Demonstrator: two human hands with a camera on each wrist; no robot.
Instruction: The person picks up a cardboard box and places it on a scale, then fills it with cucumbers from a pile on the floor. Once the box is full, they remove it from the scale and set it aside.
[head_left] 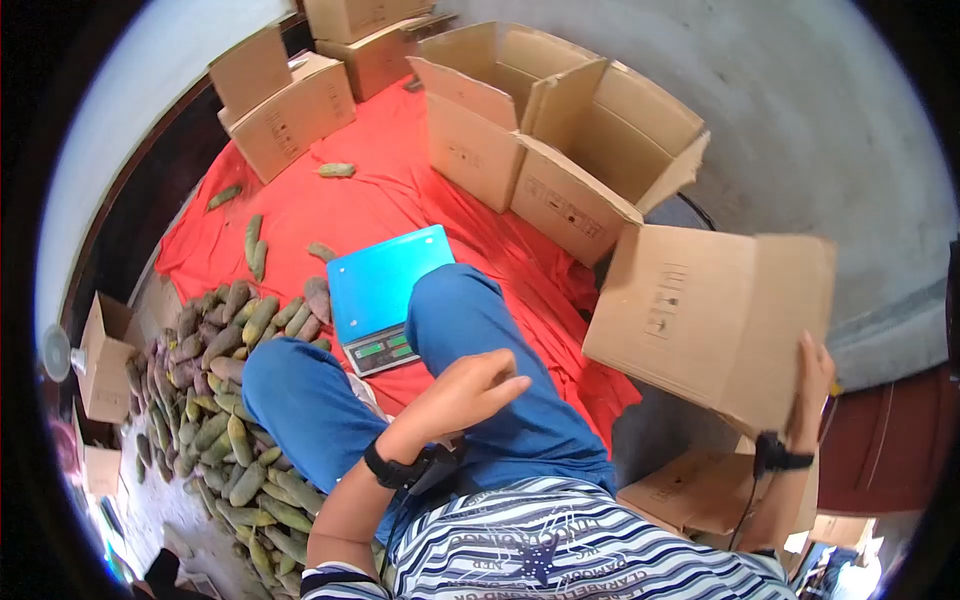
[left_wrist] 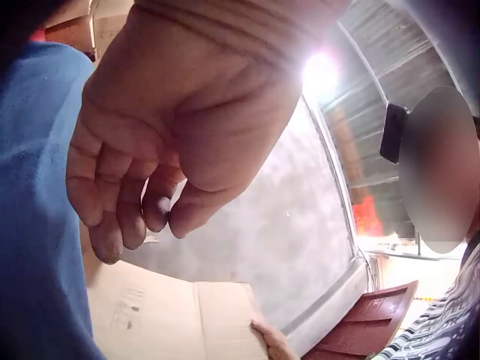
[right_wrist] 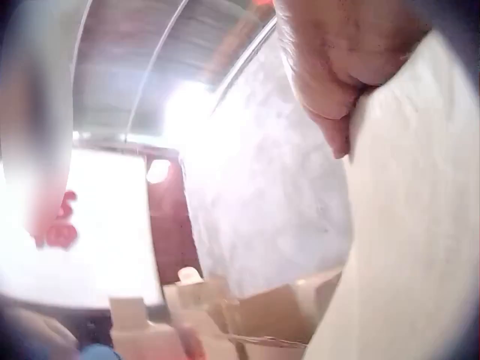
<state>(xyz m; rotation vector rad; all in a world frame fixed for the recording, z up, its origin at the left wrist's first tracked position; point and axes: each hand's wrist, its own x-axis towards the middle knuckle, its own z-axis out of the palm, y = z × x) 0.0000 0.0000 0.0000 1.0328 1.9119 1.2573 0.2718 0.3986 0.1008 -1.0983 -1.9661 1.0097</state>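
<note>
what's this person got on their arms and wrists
Both forearms are bare. Behind the left hand sits a black wrist strap with a small black unit; behind the right hand a matching strap, with a thin black cable running down the forearm. The left sleeve is short, striped navy and white.

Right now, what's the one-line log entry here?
left hand: free, above leg | right hand: grips box edge | scale: on red cloth | cucumbers: piled left

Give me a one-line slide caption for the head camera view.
Seated person's right hand holds a cardboard box; left hand hovers empty near a blue scale and piled vegetables.
</note>
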